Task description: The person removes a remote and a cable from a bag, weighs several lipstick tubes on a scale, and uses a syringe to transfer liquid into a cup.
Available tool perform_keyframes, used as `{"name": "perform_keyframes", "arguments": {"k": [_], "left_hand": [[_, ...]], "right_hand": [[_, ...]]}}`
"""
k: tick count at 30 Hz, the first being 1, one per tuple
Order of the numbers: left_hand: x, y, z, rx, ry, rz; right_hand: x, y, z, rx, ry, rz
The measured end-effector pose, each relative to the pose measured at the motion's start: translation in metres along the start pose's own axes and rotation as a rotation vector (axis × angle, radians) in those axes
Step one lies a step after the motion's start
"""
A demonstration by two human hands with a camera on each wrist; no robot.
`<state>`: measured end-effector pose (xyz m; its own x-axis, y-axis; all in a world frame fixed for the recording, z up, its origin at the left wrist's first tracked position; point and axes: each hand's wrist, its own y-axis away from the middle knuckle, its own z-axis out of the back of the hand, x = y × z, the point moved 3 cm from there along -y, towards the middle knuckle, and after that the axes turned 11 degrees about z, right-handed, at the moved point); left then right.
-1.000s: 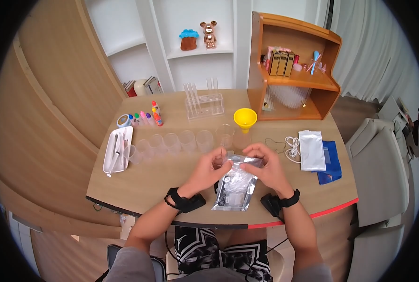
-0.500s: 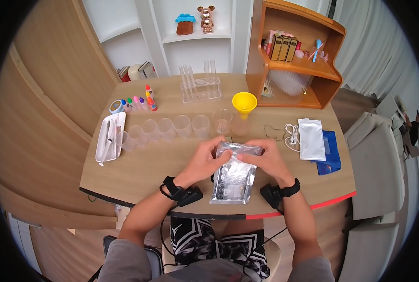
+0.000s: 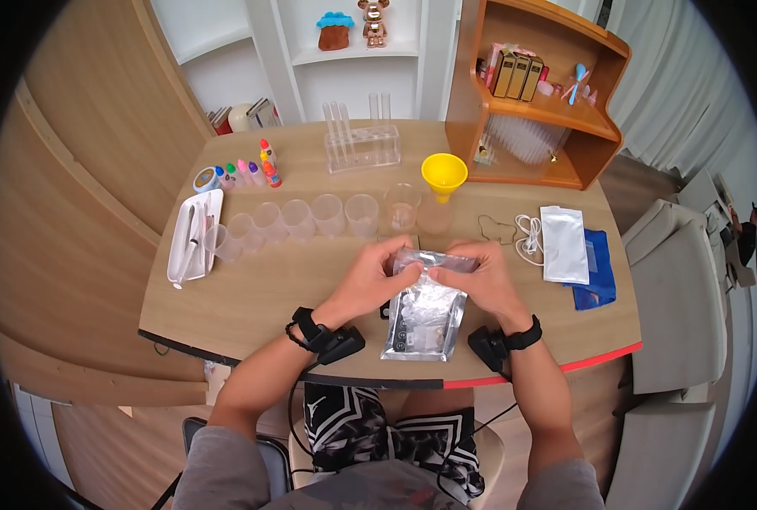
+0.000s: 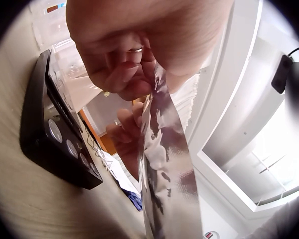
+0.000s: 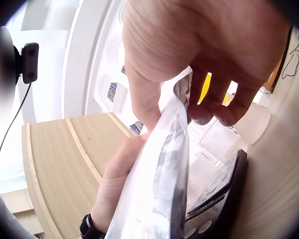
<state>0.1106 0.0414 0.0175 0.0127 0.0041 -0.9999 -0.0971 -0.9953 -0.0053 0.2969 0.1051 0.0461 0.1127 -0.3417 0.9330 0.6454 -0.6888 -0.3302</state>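
Both hands hold a silver foil pouch (image 3: 425,319) with a see-through front, one at each upper corner. My left hand (image 3: 372,279) pinches the left corner, thumb on the front and fingers curled behind. The right hand (image 3: 486,276) grips the other corner the same way, its thumb close to the left thumb near the top edge. The pouch hangs tilted over the table; in the left wrist view its foil side (image 4: 167,164) runs down from the fingers. A black device (image 4: 60,124) with round buttons sits on the table behind the pouch, mostly hidden by it in the head view.
Several clear plastic cups (image 3: 298,220) stand in a row beyond the hands. A yellow funnel (image 3: 444,174) and a test tube rack (image 3: 363,151) are farther back. At left lies a white tray (image 3: 211,204) of tools; at right, a white packet (image 3: 564,246) on a blue cloth (image 3: 598,268).
The fingers have gone from raised above the pouch's top edge to curled behind it, with the thumbs pressed on the front. The head view has tipped downward.
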Motion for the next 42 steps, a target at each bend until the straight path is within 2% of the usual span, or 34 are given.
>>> {"name": "perform_keyframes", "arguments": {"k": [11,19,22,26,34,37,39,42], "left_hand": [[0.002,0.000,0.000,0.015,0.007,0.017],[-0.007,0.000,0.002,-0.025,0.086,0.022],[-0.007,-0.001,0.003,-0.063,0.119,0.017],[-0.005,-0.001,0.003,-0.037,0.122,0.037],[-0.005,-0.001,0.003,-0.031,0.131,0.057],[-0.009,0.000,0.003,-0.026,0.176,0.108],[-0.008,-0.001,0.003,-0.112,0.214,0.065],[-0.014,0.001,0.005,-0.104,0.225,0.067]], "right_hand": [[0.002,-0.001,0.002,-0.011,0.056,-0.020],[-0.008,-0.002,0.002,-0.050,-0.110,-0.085],[-0.003,-0.003,0.004,-0.064,-0.136,-0.067],[-0.009,-0.002,0.007,-0.049,-0.077,-0.089],[-0.006,-0.002,0.006,-0.034,-0.145,-0.127],[-0.006,-0.002,0.007,-0.109,-0.178,-0.121],[-0.009,-0.002,0.011,-0.105,-0.196,-0.099],[-0.014,-0.002,0.019,-0.090,-0.212,-0.068]]}}
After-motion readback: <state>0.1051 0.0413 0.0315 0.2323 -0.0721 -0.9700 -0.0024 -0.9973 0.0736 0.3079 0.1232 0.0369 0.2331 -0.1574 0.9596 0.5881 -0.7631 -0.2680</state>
